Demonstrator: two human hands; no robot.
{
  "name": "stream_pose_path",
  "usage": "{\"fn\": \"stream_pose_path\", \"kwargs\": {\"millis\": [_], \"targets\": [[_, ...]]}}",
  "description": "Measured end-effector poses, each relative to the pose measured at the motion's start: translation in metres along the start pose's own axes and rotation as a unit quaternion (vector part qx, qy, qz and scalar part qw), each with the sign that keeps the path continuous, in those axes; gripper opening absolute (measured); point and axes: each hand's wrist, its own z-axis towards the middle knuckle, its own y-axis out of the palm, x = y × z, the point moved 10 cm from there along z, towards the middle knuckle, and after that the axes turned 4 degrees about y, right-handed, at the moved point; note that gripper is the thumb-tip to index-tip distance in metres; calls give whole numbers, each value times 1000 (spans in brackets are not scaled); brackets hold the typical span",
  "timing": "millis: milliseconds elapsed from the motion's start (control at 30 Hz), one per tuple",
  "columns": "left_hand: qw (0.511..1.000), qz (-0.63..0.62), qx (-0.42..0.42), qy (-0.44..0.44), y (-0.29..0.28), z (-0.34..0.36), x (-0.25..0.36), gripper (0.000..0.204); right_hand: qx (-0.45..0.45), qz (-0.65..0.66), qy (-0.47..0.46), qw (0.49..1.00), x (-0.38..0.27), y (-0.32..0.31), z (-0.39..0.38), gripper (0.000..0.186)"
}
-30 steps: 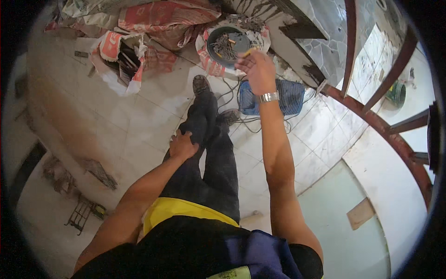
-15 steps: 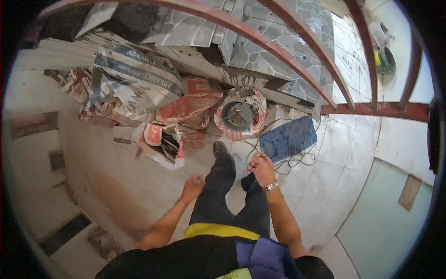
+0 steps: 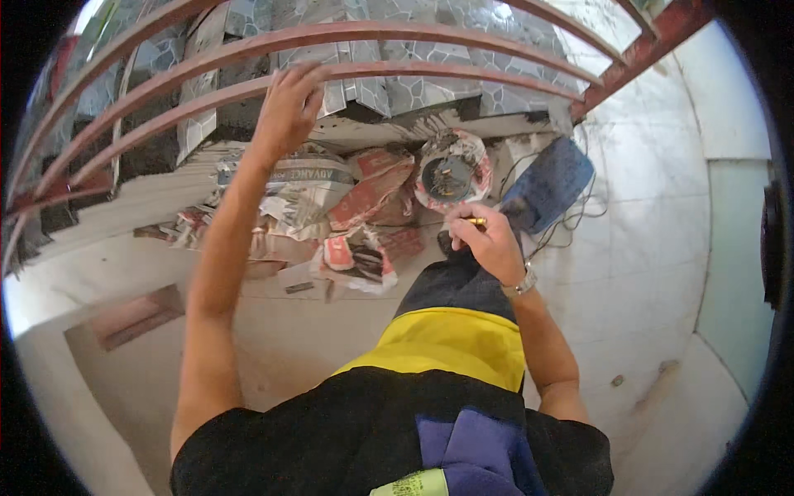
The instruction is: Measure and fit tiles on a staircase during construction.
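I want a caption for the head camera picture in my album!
Left hand up at the reddish railing, right hand holding a small yellow object, dark bucket beyond.

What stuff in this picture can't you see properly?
All in the head view:
- Most of the small yellow thing: hidden by the right hand around it.
- Whether the left hand grips the red rail: too blurred to tell.
- What exactly fills the dark bucket: too small.
- The pale green panel: its outer side is cut off by the picture's dark rim.
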Motion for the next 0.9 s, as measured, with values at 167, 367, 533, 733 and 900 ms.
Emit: {"fn": "stream_pose_path", "kwargs": {"millis": [167,367,533,733,900], "targets": [[967,2,-252,-30,111,50,-86,48,35,20,-72,997,46,-27,32,17],[665,538,-263,446,191,52,-106,54,80,231,80,966,153,-50,92,18],[949,57,-305,-50,204,88,-161,82,117,349,92,925,190,-68,129,20],[936,21,-342,-77,207,91,-165,85,118,354,128,919,190,-61,192,19],[934,37,-347,-79,251,79,-173,81,142,374,112,909,187,-68,238,15]]}}
